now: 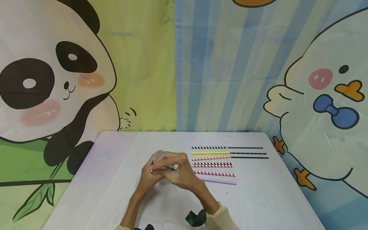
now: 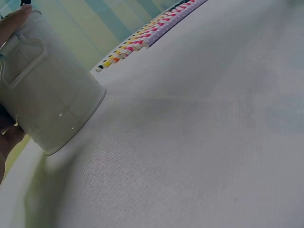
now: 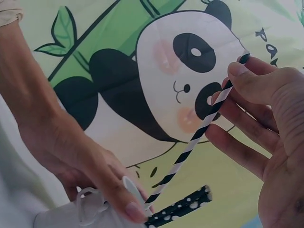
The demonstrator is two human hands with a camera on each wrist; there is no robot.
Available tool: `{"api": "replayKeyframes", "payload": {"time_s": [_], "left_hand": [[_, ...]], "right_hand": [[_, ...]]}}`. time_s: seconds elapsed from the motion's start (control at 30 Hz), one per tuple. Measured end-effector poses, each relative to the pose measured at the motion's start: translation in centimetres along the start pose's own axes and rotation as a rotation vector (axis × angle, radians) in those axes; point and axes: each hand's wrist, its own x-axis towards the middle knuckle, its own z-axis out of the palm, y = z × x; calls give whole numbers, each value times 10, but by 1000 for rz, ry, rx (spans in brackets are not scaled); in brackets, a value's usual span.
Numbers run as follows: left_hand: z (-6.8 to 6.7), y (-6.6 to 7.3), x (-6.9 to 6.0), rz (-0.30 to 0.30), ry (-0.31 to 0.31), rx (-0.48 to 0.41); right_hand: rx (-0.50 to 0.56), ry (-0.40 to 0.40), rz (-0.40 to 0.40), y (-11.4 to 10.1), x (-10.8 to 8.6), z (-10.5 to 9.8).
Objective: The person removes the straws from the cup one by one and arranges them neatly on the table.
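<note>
A whitish see-through mug (image 2: 57,99) with a side handle is held by my left hand (image 1: 147,180); its base hangs tilted just over the table in the left wrist view. My right hand (image 1: 182,172) pinches the upper end of a black-and-white striped paper straw (image 3: 190,145) between thumb and fingers. That straw slants down, its lower end at the mug's mouth. Beside it a black straw with white dots (image 3: 183,205) sticks out of the mug. How deep either straw sits inside cannot be seen.
On the white table (image 1: 258,198), right of the hands, several paper straws lie in rows: a yellow straw (image 1: 210,153), an orange striped straw (image 1: 211,158), a red striped straw (image 1: 215,173) and a purple dotted straw (image 1: 219,181). A cartoon curtain (image 1: 146,64) hangs behind.
</note>
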Motion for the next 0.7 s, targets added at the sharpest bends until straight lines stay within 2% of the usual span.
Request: {"api": "replayKeyframes", "payload": {"time_s": [0.17,0.33,0.53,0.7], "left_hand": [[0,1,-1,-18,-30,-61],[1,2,-2,-40,-35,-89],[2,2,-2,-75,-14,-76],[3,3,-1,-76,-4,-69]], "right_hand": [[9,24,-29,-4,4,-6],[-7,38,-36,-9,7,-13],[-31,51,-37,-17,11,-25],[-65,69,-36,-22,9,-37]]}}
